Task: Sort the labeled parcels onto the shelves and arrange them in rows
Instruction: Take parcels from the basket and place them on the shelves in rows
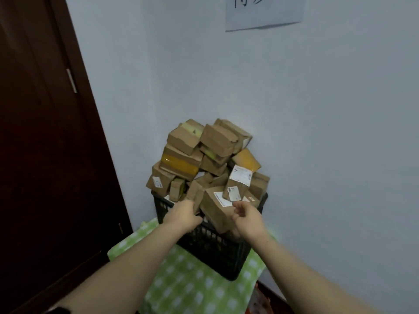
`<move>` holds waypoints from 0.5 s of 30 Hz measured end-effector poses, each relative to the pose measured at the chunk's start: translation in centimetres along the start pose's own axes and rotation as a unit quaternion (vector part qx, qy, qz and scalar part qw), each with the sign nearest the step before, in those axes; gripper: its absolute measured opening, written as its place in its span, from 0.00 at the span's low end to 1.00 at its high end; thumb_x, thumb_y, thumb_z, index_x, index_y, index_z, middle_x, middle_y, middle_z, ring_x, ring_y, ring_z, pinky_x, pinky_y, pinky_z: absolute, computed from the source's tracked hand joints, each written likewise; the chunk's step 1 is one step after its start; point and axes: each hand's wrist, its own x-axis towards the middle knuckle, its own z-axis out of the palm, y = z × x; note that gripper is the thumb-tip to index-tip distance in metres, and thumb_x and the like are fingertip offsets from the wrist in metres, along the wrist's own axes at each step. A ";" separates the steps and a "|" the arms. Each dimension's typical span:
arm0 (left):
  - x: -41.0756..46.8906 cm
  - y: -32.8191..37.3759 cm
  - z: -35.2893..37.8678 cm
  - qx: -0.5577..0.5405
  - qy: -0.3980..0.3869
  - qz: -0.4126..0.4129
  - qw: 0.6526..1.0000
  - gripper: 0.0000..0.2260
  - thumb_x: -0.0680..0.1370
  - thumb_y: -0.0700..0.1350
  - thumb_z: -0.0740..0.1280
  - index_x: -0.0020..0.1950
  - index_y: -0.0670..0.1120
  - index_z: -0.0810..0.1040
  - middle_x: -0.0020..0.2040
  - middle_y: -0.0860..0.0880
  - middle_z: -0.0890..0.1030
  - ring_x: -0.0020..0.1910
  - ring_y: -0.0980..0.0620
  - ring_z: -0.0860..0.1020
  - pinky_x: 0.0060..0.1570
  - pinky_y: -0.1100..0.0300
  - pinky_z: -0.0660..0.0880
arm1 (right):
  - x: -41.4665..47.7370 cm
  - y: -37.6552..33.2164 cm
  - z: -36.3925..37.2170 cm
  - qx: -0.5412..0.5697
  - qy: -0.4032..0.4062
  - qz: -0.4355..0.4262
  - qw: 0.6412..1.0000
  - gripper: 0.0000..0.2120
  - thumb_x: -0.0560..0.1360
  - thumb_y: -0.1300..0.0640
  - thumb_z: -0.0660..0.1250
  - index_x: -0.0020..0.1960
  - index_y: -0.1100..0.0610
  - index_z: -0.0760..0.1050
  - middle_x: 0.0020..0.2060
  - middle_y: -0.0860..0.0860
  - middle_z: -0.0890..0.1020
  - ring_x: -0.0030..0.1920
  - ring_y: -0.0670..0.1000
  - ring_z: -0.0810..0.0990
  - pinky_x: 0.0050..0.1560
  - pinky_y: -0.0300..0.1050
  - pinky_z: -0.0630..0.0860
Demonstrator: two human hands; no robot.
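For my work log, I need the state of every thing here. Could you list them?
basket: overfull, standing on green checked cloth.
parcels: heaped loosely, higher than the basket.
front parcel: tilted at the near edge, between both hands.
left hand: at a small parcel, grip unclear.
right hand: fingers curled at front parcel, grip unclear.

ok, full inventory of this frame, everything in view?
cloth: one, green-white check, bottom centre
basket: one, black mesh, on the cloth
parcels: heap, too overlapped to count, brown cardboard, some white labels, piled in the basket
door: one, dark brown, left
wall: one, pale, behind the parcels
paper sign: one, white, top of wall
left hand: one, at the parcels' front left, grip unclear
right hand: one, beside the front parcel, grip unclear
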 end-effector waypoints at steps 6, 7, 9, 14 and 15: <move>8.3 3.9 1.1 -0.051 0.012 0.035 0.998 0.30 0.72 0.57 0.71 0.70 0.49 0.68 0.65 0.47 0.75 0.62 0.45 0.74 0.58 0.53 0.74 | 7.1 1.4 -1.7 0.055 0.101 0.074 0.991 0.18 0.78 0.66 0.58 0.67 0.59 0.69 0.54 0.54 0.77 0.56 0.55 0.77 0.59 0.53 0.76; 9.6 4.6 1.4 -0.053 0.007 0.040 0.998 0.36 0.71 0.58 0.72 0.73 0.47 0.64 0.68 0.46 0.72 0.65 0.45 0.72 0.60 0.53 0.73 | 8.2 1.5 -1.9 0.060 0.099 0.087 0.989 0.18 0.77 0.67 0.58 0.67 0.60 0.68 0.54 0.54 0.77 0.56 0.56 0.77 0.58 0.53 0.76; 12.0 6.2 2.1 -0.051 0.001 0.056 0.997 0.45 0.69 0.60 0.73 0.77 0.46 0.54 0.73 0.44 0.65 0.70 0.44 0.67 0.64 0.50 0.70 | 10.0 1.9 -2.4 0.063 0.099 0.098 0.988 0.19 0.77 0.67 0.58 0.67 0.61 0.68 0.54 0.55 0.77 0.57 0.55 0.77 0.58 0.50 0.76; 15.0 9.9 4.1 0.027 -0.001 0.099 0.995 0.55 0.65 0.67 0.72 0.77 0.53 0.37 0.77 0.42 0.51 0.73 0.42 0.58 0.63 0.47 0.67 | 13.3 3.9 -3.3 0.076 0.096 0.130 0.984 0.19 0.77 0.71 0.55 0.66 0.64 0.69 0.58 0.58 0.77 0.56 0.55 0.77 0.56 0.45 0.74; 15.5 10.3 4.7 0.045 -0.005 0.095 0.994 0.56 0.65 0.68 0.71 0.77 0.54 0.35 0.77 0.42 0.49 0.74 0.41 0.57 0.63 0.46 0.67 | 13.6 4.4 -3.3 0.079 0.089 0.135 0.984 0.18 0.77 0.71 0.55 0.66 0.64 0.69 0.56 0.58 0.78 0.55 0.54 0.77 0.56 0.46 0.74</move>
